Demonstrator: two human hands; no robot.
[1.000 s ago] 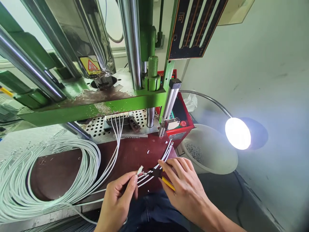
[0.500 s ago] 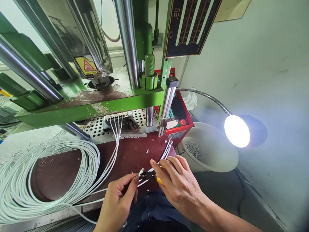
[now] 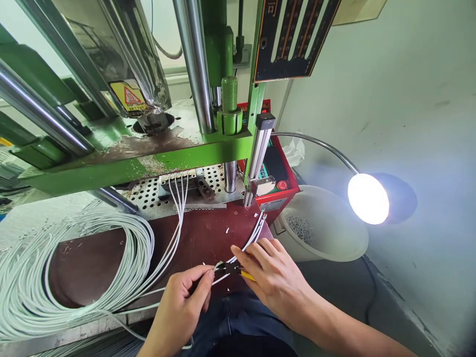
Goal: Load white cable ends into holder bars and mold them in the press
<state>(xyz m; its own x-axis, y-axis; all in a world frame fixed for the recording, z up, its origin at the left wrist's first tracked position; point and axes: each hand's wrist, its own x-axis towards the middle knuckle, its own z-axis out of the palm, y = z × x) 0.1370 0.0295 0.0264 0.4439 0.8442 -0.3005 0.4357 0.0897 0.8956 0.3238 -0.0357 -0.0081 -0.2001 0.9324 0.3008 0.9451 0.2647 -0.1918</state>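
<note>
Left grip: Through the head view I see the left hand (image 3: 189,297) with thumb and forefinger pinched on a white cable end (image 3: 218,265), no gap visible; I take the short hold as a way to steady the tip.
Right grip: The right hand (image 3: 273,272) is wrapped around yellow-handled pliers (image 3: 248,275), fingers curled in, probably for leverage.
Pliers' head: Black, at the cable end, just beyond the left fingertips; I cannot tell how far its jaws are parted.
Cable end's place: Above the near edge of the dark red surface (image 3: 204,238), in front of the lap, likely for easy reach by both hands.
Coil: The white cable coil (image 3: 139,258) lies to the left, its loops presumably keeping the length tidy.
Dark block: Several cables run into this block (image 3: 192,187) under the green press (image 3: 186,156), which seems to keep them in line.
Lamp: I judge the lamp (image 3: 368,198) is bent toward the surface for light.
Bin: The white bin (image 3: 345,248) stands beside the surface, small scraps inside, perhaps for handy discarding.
</note>
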